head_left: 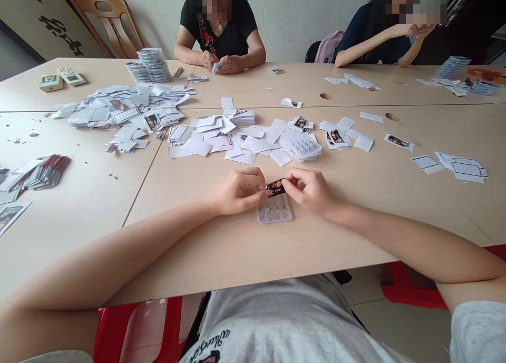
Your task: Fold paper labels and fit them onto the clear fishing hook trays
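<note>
Pinching a small black printed card [275,187] from both sides: left hand [237,192] and right hand [310,192], fingertips closed narrowly on its two ends, the card at the upper edge of a clear plastic blister tray [262,215] of small hooks [272,210], on a pale laminate table [395,221]. Beyond, scattered white paper cards [245,141] and a pile of clear trays [302,148]; across the table, a seated co-worker's hands [221,62] around a small pack [217,67].
</note>
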`<state>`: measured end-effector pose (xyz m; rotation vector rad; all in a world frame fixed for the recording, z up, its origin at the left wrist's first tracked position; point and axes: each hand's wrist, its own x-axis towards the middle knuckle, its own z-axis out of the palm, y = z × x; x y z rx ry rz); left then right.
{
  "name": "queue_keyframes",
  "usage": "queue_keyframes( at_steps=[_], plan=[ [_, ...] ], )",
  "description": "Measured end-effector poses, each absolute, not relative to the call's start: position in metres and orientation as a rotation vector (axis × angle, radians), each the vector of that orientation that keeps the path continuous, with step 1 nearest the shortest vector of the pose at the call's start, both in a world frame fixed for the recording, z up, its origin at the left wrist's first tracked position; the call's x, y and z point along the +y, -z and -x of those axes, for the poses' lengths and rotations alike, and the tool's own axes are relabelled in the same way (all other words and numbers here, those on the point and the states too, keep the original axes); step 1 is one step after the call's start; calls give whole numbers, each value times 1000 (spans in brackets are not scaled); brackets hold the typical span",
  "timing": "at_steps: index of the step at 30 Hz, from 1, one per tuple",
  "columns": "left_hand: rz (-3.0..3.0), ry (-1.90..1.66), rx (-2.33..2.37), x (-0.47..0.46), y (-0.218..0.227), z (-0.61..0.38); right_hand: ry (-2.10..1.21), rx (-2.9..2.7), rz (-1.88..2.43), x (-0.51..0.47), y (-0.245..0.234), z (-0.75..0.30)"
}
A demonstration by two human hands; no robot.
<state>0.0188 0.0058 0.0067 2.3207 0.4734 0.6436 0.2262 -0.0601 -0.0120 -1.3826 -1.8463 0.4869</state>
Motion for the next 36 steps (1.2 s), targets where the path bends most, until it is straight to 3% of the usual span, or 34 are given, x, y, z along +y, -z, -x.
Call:
queue_keyframes(
  at_steps=[8,16,22,36],
  plan=[
    [-2660,-497,830,-3,-12,-19,-427,-1739,1365,-52,10,-238],
    [-2549,-160,1036,-15,-13,-17,-1040,-1300,1321,-49,2,-248],
    [-2537,-391,1122,-12,-7,-20,-1319,-1337,1308,-56,0,-237],
    [-2718,-865,1064,-21,-13,-23,-851,-1581,1419,-61,13,-221]
  ],
)
